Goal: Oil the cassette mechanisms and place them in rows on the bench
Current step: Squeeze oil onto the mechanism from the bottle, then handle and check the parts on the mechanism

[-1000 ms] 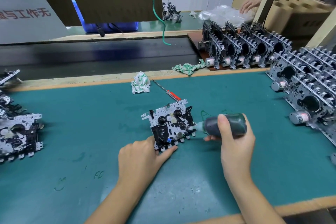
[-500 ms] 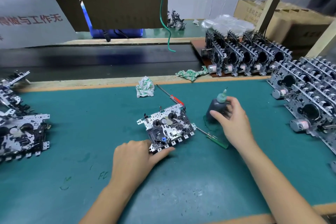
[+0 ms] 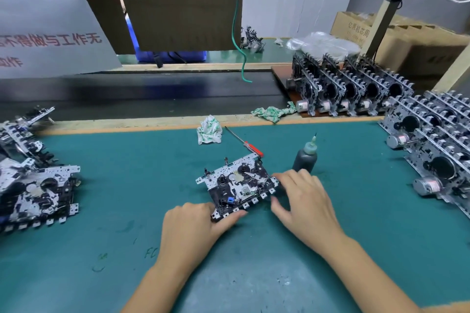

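A cassette mechanism (image 3: pixel 236 183) of white metal and black parts lies flat on the green bench mat (image 3: pixel 127 185) at the centre. My left hand (image 3: pixel 193 229) grips its near left corner, thumb under the front edge. My right hand (image 3: pixel 302 201) touches its right end with fingers spread; whether it grips is unclear. The dark oil bottle (image 3: pixel 305 157) with a pale nozzle stands upright just behind my right hand, free of it. Oiled mechanisms stand in rows (image 3: pixel 432 150) along the right side, and more rows (image 3: pixel 346 89) sit at the back right.
A pile of mechanisms (image 3: pixel 33 185) lies at the left edge. A red-handled screwdriver (image 3: pixel 244 142) lies behind the centre mechanism. Two crumpled rags (image 3: pixel 209 130) rest by the wooden strip. A black conveyor belt (image 3: pixel 142 94) runs behind the bench. Cardboard boxes (image 3: pixel 417 40) stand far right.
My right hand set the oil bottle upright on the mat, let it go, and moved left to the mechanism's right end. My left hand kept its hold.
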A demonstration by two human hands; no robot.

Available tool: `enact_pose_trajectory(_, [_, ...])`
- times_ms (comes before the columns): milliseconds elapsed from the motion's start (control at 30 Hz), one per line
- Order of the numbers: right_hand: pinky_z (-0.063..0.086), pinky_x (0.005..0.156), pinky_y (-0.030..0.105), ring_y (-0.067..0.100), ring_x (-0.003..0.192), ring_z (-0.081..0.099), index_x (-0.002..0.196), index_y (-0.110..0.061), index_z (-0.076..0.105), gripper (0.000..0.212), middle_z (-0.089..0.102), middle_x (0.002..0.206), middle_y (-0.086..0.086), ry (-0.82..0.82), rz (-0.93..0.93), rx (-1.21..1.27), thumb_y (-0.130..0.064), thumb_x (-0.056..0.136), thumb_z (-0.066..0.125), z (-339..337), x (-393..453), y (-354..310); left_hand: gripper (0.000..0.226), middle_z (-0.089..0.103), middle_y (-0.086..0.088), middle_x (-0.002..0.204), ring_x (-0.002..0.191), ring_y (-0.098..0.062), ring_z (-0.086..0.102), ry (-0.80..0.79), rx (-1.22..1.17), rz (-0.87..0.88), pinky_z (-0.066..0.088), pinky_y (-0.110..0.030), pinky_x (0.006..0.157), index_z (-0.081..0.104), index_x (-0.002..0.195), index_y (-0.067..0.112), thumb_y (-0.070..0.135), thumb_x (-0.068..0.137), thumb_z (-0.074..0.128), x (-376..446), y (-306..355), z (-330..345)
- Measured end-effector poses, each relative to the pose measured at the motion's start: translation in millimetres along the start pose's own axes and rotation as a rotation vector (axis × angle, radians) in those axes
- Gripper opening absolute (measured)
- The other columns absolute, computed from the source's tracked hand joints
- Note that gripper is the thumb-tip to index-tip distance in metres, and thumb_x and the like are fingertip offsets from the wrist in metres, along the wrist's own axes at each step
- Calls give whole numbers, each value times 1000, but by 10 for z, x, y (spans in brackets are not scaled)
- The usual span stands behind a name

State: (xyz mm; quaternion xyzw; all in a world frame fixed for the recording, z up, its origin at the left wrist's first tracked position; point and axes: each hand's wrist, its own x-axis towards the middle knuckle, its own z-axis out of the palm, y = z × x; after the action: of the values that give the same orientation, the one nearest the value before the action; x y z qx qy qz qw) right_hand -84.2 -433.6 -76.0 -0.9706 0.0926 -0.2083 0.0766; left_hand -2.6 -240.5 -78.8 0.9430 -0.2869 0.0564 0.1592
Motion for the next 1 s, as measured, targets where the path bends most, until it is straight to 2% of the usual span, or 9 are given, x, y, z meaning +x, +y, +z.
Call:
enact_pose_trajectory(67, [34, 75, 29, 19, 83, 51, 100, -13, 65, 28, 58, 86, -10, -10, 7, 117, -33, 81, 70, -22, 11, 24, 86, 28, -6, 38, 45, -21, 37, -10, -24, -19, 29, -32, 49, 28, 46, 11, 95, 60, 13, 5, -50, 23])
enact_pose_trajectory(133, [30, 72, 24, 7, 76, 43, 90, -18, 63, 31, 50, 78, -21, 24, 41, 333, -47, 81, 64, -82, -4, 31, 87, 41, -9, 36, 39, -15, 36, -70, -298, -23, 37, -28, 52, 42, 49, 4, 88, 60, 24, 11, -89, -31])
enact_pose_trajectory(167, [32, 72, 23, 6, 73, 43, 83, -21, 61, 32, 50, 73, -20, 57, 63, 439, -52, 79, 59, -120, -11, 24, 76, 45, -7, 34, 34, -13, 38, -102, -521, -30, 38, -25, 49, 55, 40, 13, 83, 62, 34, 8, -99, -61])
enact_pose_trajectory(233, [35, 70, 23, 10, 69, 46, 68, -21, 53, 35, 53, 67, -10, 122, 125, 606, -53, 79, 52, -167, -10, 7, 68, 43, -6, 30, 30, -13, 38, -110, -861, -47, 34, -20, 43, 52, 33, 15, 74, 66, 43, 11, -99, -93])
enact_pose_trajectory(300, [35, 66, 25, 11, 62, 43, 58, -17, 46, 41, 50, 63, -3, 150, 178, 704, -51, 80, 53, -159, -8, -22, 70, 41, -6, 29, 30, -15, 38, -102, -978, -72, 34, -19, 43, 47, 30, 15, 72, 71, 41, 23, -101, -81])
enact_pose_trajectory(467, [29, 56, 21, 6, 56, 32, 56, -12, 39, 40, 38, 56, 0, 138, 225, 757, -34, 83, 57, -70, -82, -24, 73, 40, -1, 28, 33, -12, 42, -36, -923, -26, 37, -18, 49, 44, 28, 17, 68, 80, 38, -6, -80, -6])
enact_pose_trajectory(767, [33, 61, 25, 11, 63, 39, 60, -14, 48, 37, 41, 60, -13, 179, 52, 585, -44, 82, 52, -153, -163, 34, 70, 31, 0, 41, 41, -15, 32, 357, -637, 301, 30, -26, 44, 35, 42, 8, 55, 91, 46, -79, -61, -94])
enact_pose_trajectory(867, [39, 74, 19, 8, 82, 52, 85, -25, 57, 27, 55, 79, -13, 39, 66, 684, -48, 72, 63, -202, -195, 66, 56, 45, 4, 55, 55, -14, 42, 442, -635, 318, 37, -30, 53, 47, 54, 8, 56, 84, 57, -94, -25, -172])
enact_pose_trajectory(1000, [37, 89, 14, 12, 108, 54, 110, -43, 58, 53, 60, 105, -17, -256, 41, 875, -47, 60, 75, -232, -178, 75, 34, 58, 16, 97, 95, -7, 55, 305, -679, 388, 42, -22, 83, 62, 97, 25, 56, 83, 59, -128, 150, -304])
